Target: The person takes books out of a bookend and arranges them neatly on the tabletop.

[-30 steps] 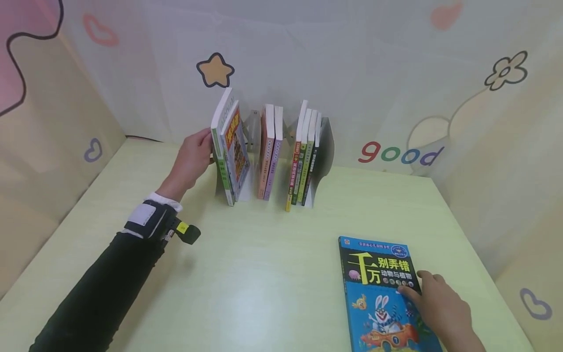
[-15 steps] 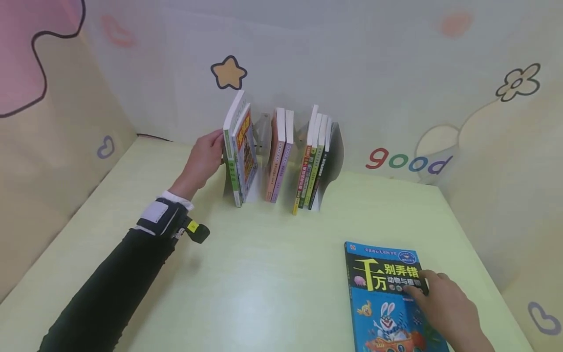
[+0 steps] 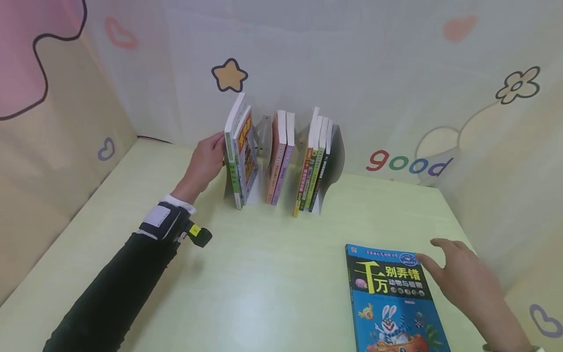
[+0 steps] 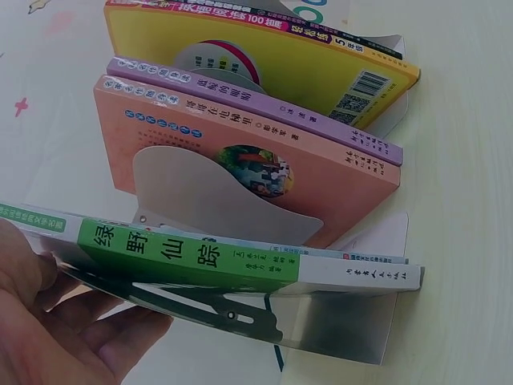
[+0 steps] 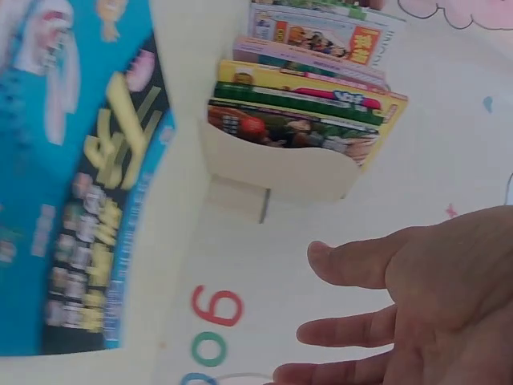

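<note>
My left hand (image 3: 205, 159) is at the far-left end of the book row. It grips the upper edge of the left metal bookend (image 4: 337, 333), its curled fingers on the outer side. Against this bookend lean a green-and-white book (image 4: 188, 253) and a picture-covered book (image 3: 246, 144), tilted left; the fingers' far side is hidden. My right hand (image 3: 470, 276) is open, thumb and fingers spread, holding nothing, beside the upper right corner of a blue book (image 3: 391, 305). That book lies flat, cover up, cut off at the bottom of the head view.
Behind my left hand's books stand a pink book (image 3: 276, 164) and a purple book (image 3: 286, 164). Several more books (image 3: 313, 161) lean on the right bookend (image 3: 336, 151). A printed cloth wall (image 3: 308, 58) closes the back of the pale table (image 3: 220, 293).
My right hand has let go of the blue book's edge and moved up and right, fingers spreading. The left hand stays at the bookend. The head view has shifted slightly.
</note>
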Motion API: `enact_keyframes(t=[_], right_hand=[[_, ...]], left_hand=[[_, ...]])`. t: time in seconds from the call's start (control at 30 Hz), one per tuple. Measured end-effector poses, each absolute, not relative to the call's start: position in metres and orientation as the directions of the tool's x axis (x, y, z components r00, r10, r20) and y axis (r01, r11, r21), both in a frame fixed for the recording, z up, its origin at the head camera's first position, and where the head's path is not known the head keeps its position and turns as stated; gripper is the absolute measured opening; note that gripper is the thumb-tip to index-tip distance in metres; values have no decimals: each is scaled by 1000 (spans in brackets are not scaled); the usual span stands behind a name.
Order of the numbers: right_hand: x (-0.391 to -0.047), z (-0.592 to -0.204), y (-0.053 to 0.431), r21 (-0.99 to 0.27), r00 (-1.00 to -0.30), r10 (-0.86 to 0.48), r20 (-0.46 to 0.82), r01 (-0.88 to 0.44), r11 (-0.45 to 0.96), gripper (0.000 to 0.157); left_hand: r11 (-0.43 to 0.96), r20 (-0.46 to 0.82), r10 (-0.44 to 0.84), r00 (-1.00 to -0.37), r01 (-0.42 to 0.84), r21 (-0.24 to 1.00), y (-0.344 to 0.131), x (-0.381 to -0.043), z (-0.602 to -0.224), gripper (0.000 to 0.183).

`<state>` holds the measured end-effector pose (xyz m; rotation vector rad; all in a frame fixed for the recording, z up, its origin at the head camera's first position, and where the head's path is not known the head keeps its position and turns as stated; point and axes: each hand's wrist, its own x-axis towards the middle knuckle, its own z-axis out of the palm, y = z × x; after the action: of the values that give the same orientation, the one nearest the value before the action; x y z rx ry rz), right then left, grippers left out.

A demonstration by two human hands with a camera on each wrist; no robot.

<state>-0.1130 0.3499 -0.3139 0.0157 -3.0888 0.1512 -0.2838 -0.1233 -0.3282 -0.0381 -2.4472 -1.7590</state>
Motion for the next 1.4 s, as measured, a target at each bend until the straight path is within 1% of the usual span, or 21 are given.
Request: enact_keyframes(t=[0.13,0.23,0.33,0.5,0.7,0.77,0.87,1.03,1.2,1.4], right_hand=[[-123,-289,341,-126,-983,-75,169,-97,987,72],[-133,-273,330,-157,-971,-104,217,-140,978,67],[-142,-260,318,-176,-960,-136,245,-182,968,66],[-153,-242,299,-168,-937,-187,294,-243,955,64],[-172,-226,273,-173,-934,-214,285,-269,947,67],[-179,-224,264,-195,-935,-224,275,-282,939,67],[-191,-224,252,-228,-932,-234,276,-300,926,63],[-212,-232,234,-263,-911,-257,324,-347,900,56],[-232,-245,217,-276,-902,-283,325,-376,884,57],[-251,-261,203,-282,-907,-286,309,-374,883,63]], left_hand=[[332,131,-45,-990,109,937,-122,-283,-328,46],[339,134,-46,-990,111,934,-123,-283,-328,46],[335,124,-49,-991,100,937,-124,-283,-328,46],[323,114,-38,-993,96,941,-122,-282,-329,47],[333,121,-46,-992,99,938,-123,-280,-329,47],[333,125,-47,-991,103,937,-123,-280,-329,47],[320,135,-45,-990,113,941,-122,-280,-328,47],[313,140,-38,-989,121,942,-121,-281,-328,47],[322,144,-41,-989,124,939,-122,-282,-329,48],[321,141,-48,-989,118,940,-122,-282,-330,49]])
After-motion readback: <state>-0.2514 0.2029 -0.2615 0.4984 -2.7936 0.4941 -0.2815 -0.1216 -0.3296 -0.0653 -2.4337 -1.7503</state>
